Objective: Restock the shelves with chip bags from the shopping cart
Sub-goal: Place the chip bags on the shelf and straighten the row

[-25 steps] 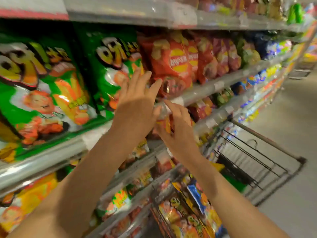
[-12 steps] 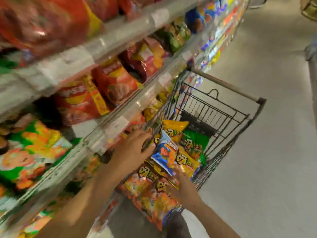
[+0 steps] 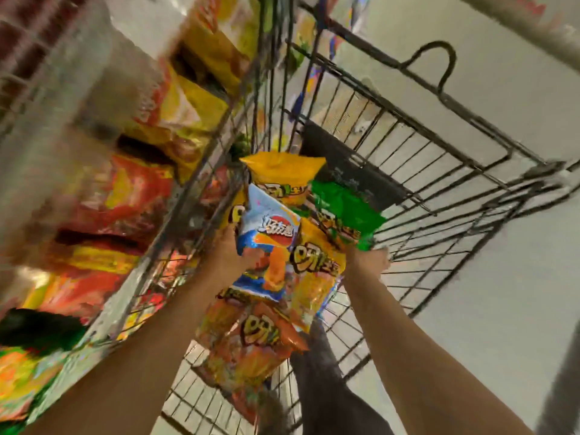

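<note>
A black wire shopping cart point(image 3: 439, 171) holds several chip bags. My left hand point(image 3: 227, 251) grips the left edge of a blue chip bag point(image 3: 270, 243) lying on top of the pile. My right hand point(image 3: 367, 262) grips the lower edge of a green chip bag point(image 3: 345, 208) at the pile's right. A yellow bag point(image 3: 282, 174) sits behind them, a yellow-orange bag point(image 3: 317, 277) lies between my hands, and an orange bag point(image 3: 248, 343) lies nearest me. The fingers of both hands are partly hidden by the bags.
Blurred store shelves point(image 3: 62, 146) filled with red and yellow chip bags run along the left, close against the cart's side. A grey aisle floor point(image 3: 502, 277) lies to the right of the cart. My dark trouser leg point(image 3: 326, 384) shows below the cart.
My view swung down from the shelf to the cart. Both hands left the shelf, dropped into the cart and took hold of the blue and green bags.
</note>
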A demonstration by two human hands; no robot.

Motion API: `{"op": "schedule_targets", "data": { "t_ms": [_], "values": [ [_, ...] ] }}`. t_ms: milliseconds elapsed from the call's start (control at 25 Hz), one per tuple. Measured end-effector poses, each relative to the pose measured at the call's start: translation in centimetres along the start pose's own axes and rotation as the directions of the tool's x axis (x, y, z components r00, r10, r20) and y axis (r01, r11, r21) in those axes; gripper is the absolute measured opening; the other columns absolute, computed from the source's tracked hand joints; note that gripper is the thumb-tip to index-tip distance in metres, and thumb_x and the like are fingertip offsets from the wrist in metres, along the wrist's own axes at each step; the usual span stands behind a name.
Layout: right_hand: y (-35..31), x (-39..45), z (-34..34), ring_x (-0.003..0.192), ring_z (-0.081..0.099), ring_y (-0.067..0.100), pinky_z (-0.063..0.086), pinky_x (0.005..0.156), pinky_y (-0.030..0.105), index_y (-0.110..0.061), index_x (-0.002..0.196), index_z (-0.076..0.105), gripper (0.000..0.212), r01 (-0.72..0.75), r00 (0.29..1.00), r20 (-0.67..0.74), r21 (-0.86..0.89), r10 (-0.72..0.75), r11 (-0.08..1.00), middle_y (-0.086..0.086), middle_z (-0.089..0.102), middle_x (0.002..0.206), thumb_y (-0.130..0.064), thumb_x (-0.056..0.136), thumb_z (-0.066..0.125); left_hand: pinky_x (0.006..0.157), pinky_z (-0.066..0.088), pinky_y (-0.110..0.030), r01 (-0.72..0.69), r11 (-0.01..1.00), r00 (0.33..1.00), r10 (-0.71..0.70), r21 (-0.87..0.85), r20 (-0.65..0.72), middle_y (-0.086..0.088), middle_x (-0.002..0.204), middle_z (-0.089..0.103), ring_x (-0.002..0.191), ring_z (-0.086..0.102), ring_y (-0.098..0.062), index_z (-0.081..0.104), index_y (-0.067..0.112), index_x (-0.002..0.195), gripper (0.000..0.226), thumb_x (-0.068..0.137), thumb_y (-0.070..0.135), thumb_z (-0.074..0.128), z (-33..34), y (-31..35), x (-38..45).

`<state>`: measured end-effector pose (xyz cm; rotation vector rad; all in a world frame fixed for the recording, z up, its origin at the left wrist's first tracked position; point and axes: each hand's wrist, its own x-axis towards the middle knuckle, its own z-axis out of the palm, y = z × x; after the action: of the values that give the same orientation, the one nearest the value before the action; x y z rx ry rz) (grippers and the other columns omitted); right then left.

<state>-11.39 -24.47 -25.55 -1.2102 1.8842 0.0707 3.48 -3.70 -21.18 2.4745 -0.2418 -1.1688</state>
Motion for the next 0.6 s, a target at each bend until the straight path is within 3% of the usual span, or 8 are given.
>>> {"op": "schedule_targets", "data": {
  "t_ms": [80,200,320,480,520,600],
  "values": [
    [-0.8,1.9,0.5,0.139,0.038,0.037,0.038,0.113,0.048,-0.011,0.148,0.036,0.096,0.004,1.000,0.004,-0.017,-0.004,1.000,0.017,0.039,0.152,-0.024,0.069,0.090,0.105,0.048,-0.050,0.143,0.976,0.989,-0.133,-0.163,0.067,-0.016,0.149,0.049,0.131,0.052,-0.035,0.038,0.010,0.151,0.085,0.084,0.038,0.081,0.9,0.6,1.4],
    [-1.4,3.8,1.6,0.129,0.050,0.035,0.045,0.108,0.049,-0.018,0.139,0.047,0.087,0.056,0.998,0.031,-0.097,-0.053,0.994,0.010,0.055,0.140,-0.025,0.065,0.092,0.102,0.046,-0.041,0.235,0.942,0.971,-0.214,-0.241,0.110,-0.009,0.152,0.047,0.134,0.050,-0.029,0.035,0.010,0.154,0.092,0.081,0.037,0.084,2.4,0.6,2.9],
    [-1.2,4.7,2.4,0.118,0.058,0.032,0.050,0.103,0.047,-0.021,0.126,0.056,0.069,0.092,0.994,0.066,-0.172,-0.081,0.981,0.006,0.064,0.124,-0.027,0.066,0.090,0.090,0.049,-0.037,0.234,0.926,0.972,-0.216,-0.297,0.094,-0.010,0.140,0.058,0.119,0.058,-0.025,0.044,0.007,0.146,0.077,0.082,0.023,0.085,3.0,0.0,3.3],
    [-0.8,4.3,2.5,0.113,0.058,0.032,0.054,0.096,0.049,-0.028,0.103,0.060,0.047,0.055,0.997,0.057,-0.043,-0.053,0.998,0.003,0.067,0.111,-0.018,0.066,0.088,0.088,0.054,-0.038,0.224,0.903,0.975,-0.208,-0.366,0.084,-0.019,0.118,0.070,0.111,0.067,-0.036,0.063,0.005,0.125,0.045,0.084,0.010,0.081,2.4,-0.9,1.7],
    [-0.7,4.0,2.4,0.113,0.059,0.031,0.054,0.097,0.049,-0.028,0.104,0.061,0.047,0.057,0.997,0.055,-0.006,-0.056,0.998,0.003,0.068,0.112,-0.015,0.067,0.088,0.088,0.057,-0.036,0.202,0.892,0.979,-0.190,-0.405,0.069,-0.015,0.115,0.072,0.107,0.069,-0.030,0.063,0.008,0.123,0.042,0.085,0.007,0.080,2.2,-1.2,0.8],
    [-0.6,3.2,1.9,0.108,0.063,0.029,0.056,0.095,0.048,-0.028,0.104,0.061,0.044,0.061,0.997,0.049,0.099,-0.066,0.993,0.002,0.069,0.110,-0.009,0.072,0.084,0.073,0.059,-0.024,0.148,0.875,0.986,-0.166,-0.461,0.001,-0.001,0.102,0.073,0.090,0.072,-0.007,0.061,0.014,0.123,0.043,0.085,0.007,0.080,1.6,-1.5,-1.1]
  ]
}}
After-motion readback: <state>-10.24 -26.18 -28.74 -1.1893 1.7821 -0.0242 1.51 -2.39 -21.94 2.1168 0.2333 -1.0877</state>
